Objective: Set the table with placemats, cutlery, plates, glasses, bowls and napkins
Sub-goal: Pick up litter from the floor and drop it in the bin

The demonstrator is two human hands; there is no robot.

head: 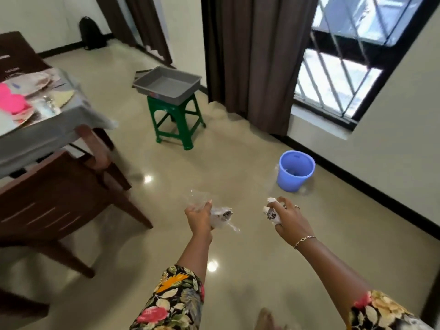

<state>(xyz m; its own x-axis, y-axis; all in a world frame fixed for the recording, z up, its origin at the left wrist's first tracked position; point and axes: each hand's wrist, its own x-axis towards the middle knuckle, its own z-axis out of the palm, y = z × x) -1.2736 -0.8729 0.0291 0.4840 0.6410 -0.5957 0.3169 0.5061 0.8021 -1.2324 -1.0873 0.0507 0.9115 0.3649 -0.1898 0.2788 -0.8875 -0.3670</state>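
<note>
My left hand (198,219) grips crumpled clear plastic wrapping (221,216) over the floor, away from the table. My right hand (287,219) grips a crumpled white paper wad (271,211). Both hands are held out in front of me, with a blue bucket (296,170) on the floor just beyond the right one. The dining table (35,132) with a grey cloth is at the far left; on it lie plates (35,84), something pink (12,98) and a pale napkin or mat (63,96), all blurred.
A dark wooden chair (54,206) stands at the table's near side. A grey tray (166,83) sits on a green stool (177,120) in mid-room. Brown curtains (257,55) and a barred window (345,55) are at the right. A black backpack (91,33) leans on the far wall.
</note>
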